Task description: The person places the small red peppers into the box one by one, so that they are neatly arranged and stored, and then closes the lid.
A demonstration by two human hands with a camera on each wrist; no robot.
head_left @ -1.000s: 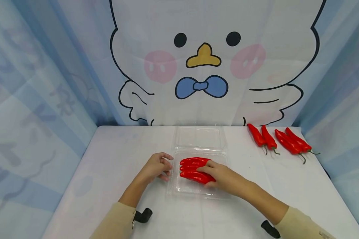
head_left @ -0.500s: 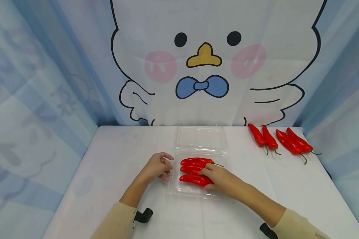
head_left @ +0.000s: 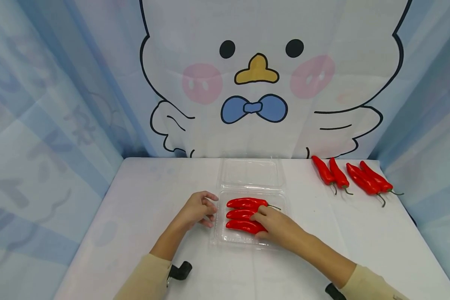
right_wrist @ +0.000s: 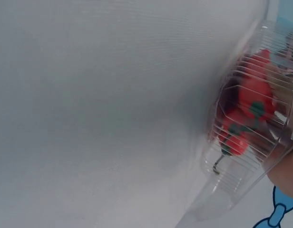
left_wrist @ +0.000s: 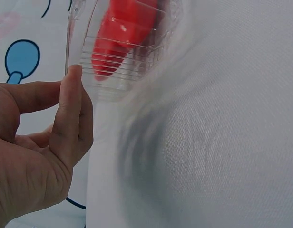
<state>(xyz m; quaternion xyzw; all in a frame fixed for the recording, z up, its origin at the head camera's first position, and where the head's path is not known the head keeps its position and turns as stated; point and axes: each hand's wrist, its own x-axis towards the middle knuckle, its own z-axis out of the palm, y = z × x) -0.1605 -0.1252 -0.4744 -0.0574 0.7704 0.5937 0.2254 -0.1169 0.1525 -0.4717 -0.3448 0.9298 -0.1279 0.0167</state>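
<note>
In the head view, a clear plastic clamshell box [head_left: 243, 239] lies unfolded, its lid [head_left: 251, 173] at the back. Three red chili peppers [head_left: 246, 203] lie side by side in the base, tips to the left. My right hand [head_left: 279, 225] reaches over their stem ends and grips the front chili pepper [head_left: 244, 226], its fingertips beside the middle one [head_left: 239, 214]. At the box's left rim is my left hand [head_left: 198, 209], loosely bent fingers touching it. In the left wrist view, a fingertip meets the rim. Through the box wall, the right wrist view shows green stems.
Several more red chili peppers [head_left: 363, 179] lie in pairs at the table's back right. A patterned curtain [head_left: 251, 137] hangs just behind the table's back edge, with blue curtains [head_left: 41, 166] at the sides. White cloth [head_left: 153, 187] covers the table.
The front chili pepper has shifted slightly towards me, leaving the three more evenly spaced. The back one's stem has come into view from under my right hand. My left hand has stayed put.
</note>
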